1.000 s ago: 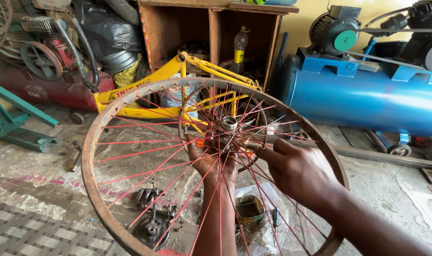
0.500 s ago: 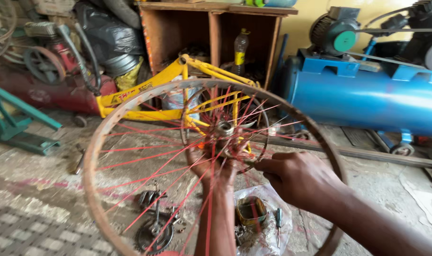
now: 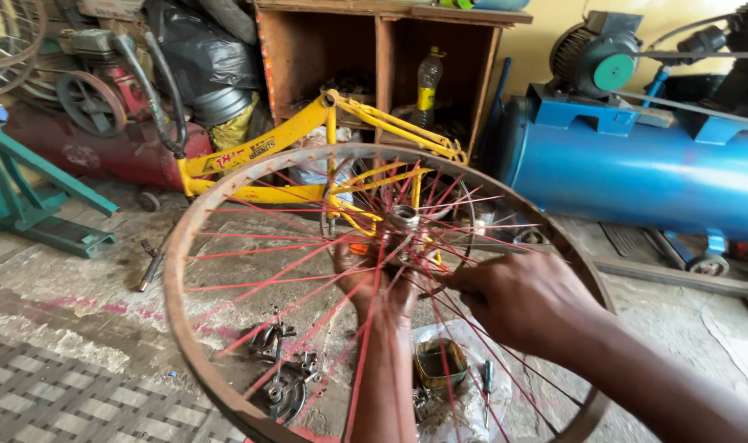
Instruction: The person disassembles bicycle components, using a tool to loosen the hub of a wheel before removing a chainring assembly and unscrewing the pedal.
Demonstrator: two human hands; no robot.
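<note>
Soft, even daylight, pretty bright, no harsh shadows. Slight glare on the blue tank [image 3: 636, 176]. The right hand [image 3: 526, 299] looks a bit motion-blurred; edges bend slightly.

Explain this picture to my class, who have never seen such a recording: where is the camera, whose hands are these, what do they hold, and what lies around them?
The camera sits on a person's head and looks down, so both arms reaching in from below are that person's own. No machine is working here, only bare hands. The left hand reaches up behind the red spokes and holds the wheel at its hub. The right hand pinches at a spoke close to the hub. The wheel's rusty rim has no tyre. Beneath it, on the concrete floor, lie small metal bike parts, a little tin on clear plastic, and a screwdriver. Behind stand a yellow bicycle frame, a wooden shelf and a blue air tank.
</note>
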